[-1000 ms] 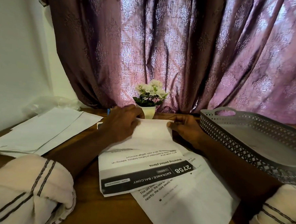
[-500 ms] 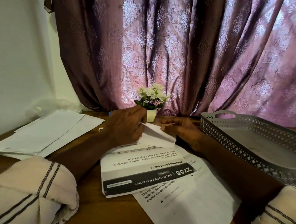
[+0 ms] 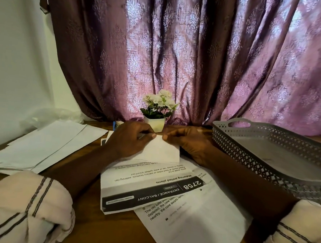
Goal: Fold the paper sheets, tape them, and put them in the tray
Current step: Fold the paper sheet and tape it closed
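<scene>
Both hands meet at the far top edge of a small white folded sheet [image 3: 160,151]. Left hand [image 3: 130,141]: fingers curled down over the sheet's left part, thumb tip and forefinger closed on the top edge. Right hand [image 3: 191,144]: fingertips pinched on the same edge, just beside the left thumb, with the palm lying off the sheet's right end. The folded sheet lies low and slightly tilted between the two hands; I cannot tell whether it is lifted clear of the paper under it. Directly nearer the person from the grip lies a printed sheet [image 3: 146,188], its header "2758" reading upside down. A second printed sheet [image 3: 196,223] lies under it and runs right. Just right of the right hand: the grey lattice tray [image 3: 247,159]. Well left of the left hand: blank sheets [image 3: 41,144], spread on the wooden table [image 3: 111,231]. Just beyond the grip: a white flower pot [image 3: 155,124].
</scene>
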### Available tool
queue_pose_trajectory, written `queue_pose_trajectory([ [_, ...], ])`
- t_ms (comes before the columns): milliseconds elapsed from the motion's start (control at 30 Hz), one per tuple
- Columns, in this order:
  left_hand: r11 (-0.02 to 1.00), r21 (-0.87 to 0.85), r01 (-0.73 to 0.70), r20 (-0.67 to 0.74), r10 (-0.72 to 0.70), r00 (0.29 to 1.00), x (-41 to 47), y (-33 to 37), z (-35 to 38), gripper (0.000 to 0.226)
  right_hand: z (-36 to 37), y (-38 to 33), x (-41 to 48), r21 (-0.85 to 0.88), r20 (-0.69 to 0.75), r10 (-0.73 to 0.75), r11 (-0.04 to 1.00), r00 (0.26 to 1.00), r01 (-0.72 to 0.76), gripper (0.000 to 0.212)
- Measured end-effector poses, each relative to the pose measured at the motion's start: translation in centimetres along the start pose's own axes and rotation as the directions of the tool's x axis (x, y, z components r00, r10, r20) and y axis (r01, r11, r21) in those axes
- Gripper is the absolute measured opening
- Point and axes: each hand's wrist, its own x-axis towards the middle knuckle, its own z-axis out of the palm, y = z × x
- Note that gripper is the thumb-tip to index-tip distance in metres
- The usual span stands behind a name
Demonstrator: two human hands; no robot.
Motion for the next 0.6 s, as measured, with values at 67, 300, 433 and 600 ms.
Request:
queue_pose_trajectory([
  [67,0.997,0.049,0.055,-0.010,-0.054,0.998,0.1,-0.6,-0.6,0.029,-0.7,0.3,0.3,-0.108,-0.066,-0.027,0.994,0.997,0.020,0.004],
  [300,0.935,0.274,0.226,0.152,-0.274,0.950,-1.1,-3.3,-1.6,0.071,-2.2,-0.1,0.4,-0.804,-0.025,-0.194,0.587,0.981,0.095,0.032],
  [433,0.920,0.310,0.240,0.226,-0.317,0.921,-1.3,-3.3,-1.5,0.064,-1.4,-0.8,-0.1,-0.974,-0.069,-0.238,0.227,0.969,-0.013,0.045],
  [600,0.901,0.345,0.262,0.208,-0.345,0.915,-1.4,-2.4,-1.2,0.062,0.3,-0.9,-0.6,-1.000,0.010,-0.415,-0.026,0.910,-0.001,0.041],
])
